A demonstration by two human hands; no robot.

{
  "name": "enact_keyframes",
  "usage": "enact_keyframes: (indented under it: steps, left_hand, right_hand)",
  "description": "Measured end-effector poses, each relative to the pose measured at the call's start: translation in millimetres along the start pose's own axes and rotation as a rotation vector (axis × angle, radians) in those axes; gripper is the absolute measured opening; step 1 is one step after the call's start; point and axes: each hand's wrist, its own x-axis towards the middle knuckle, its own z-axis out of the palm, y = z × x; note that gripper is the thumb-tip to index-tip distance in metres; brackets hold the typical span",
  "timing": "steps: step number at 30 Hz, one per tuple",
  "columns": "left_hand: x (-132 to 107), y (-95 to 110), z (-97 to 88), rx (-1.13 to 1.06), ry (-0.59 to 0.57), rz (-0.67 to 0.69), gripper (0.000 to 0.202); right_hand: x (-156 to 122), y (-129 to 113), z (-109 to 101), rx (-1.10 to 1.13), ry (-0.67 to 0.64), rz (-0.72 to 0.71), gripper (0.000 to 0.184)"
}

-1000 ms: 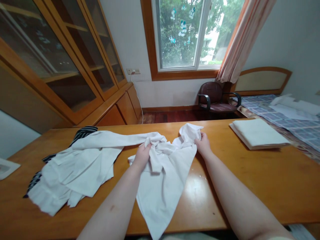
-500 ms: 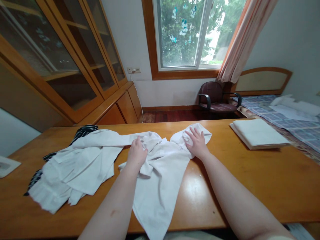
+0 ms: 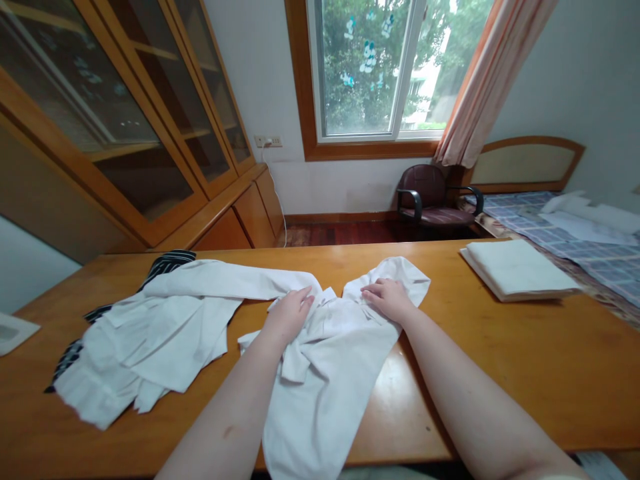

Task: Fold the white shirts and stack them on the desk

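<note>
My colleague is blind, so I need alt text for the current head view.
A person's left hand and right hand rest on a rumpled white garment on a wooden table. On the left lies a heap of white cloth over dark striped fabric, on the right a flat white stack.

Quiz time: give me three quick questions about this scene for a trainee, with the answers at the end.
1. True or false: the left hand and right hand both touch the white garment.
2. Which lies on the table, to the right of the right hand? A) striped black cloth B) white folded stack C) armchair
3. Fill in: the curtain hangs at the window's ____ side.

Key: 1. True; 2. B; 3. right
</note>
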Motion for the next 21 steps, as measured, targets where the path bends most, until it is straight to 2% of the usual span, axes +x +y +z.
enact_keyframes:
  steps: [4, 7, 9, 11, 13, 15, 17, 19, 21]
  left_hand:
    - [0, 1, -4.1, 0.147, 0.011, -0.209, 0.043]
    - [-1, 2, -7.0, 0.276, 0.060, -0.256, 0.045]
    - [-2, 3, -6.4, 0.332, 0.137, -0.205, 0.035]
    - [-2, 5, -2.9, 0.340, 0.197, -0.058, 0.035]
    - [-1, 6, 2.3, 0.304, 0.136, 0.150, 0.051]
    - [1, 6, 7.5, 0.239, -0.028, 0.288, 0.058]
    - [2, 6, 11.1, 0.181, -0.134, 0.305, 0.057]
    - [4, 6, 12.4, 0.154, -0.120, 0.279, 0.053]
    - [5, 6, 11.4, 0.160, -0.062, 0.268, 0.046]
  right_hand:
    - [3, 8, 4, -0.097, 0.177, 0.153, 0.035]
    - [4, 13, 6, -0.137, 0.263, 0.210, 0.023]
    - [3, 11, 5, -0.066, 0.283, 0.126, 0.011]
    - [0, 4, 5, 0.079, 0.230, -0.037, 0.023]
    - [-3, -4, 4, 0.232, 0.109, -0.163, 0.039]
    - [-5, -11, 2, 0.317, -0.015, -0.208, 0.044]
    - [-5, -15, 1, 0.306, -0.081, -0.218, 0.045]
    - [-4, -17, 1, 0.237, -0.097, -0.219, 0.045]
    - [-3, -18, 1, 0.173, -0.097, -0.212, 0.034]
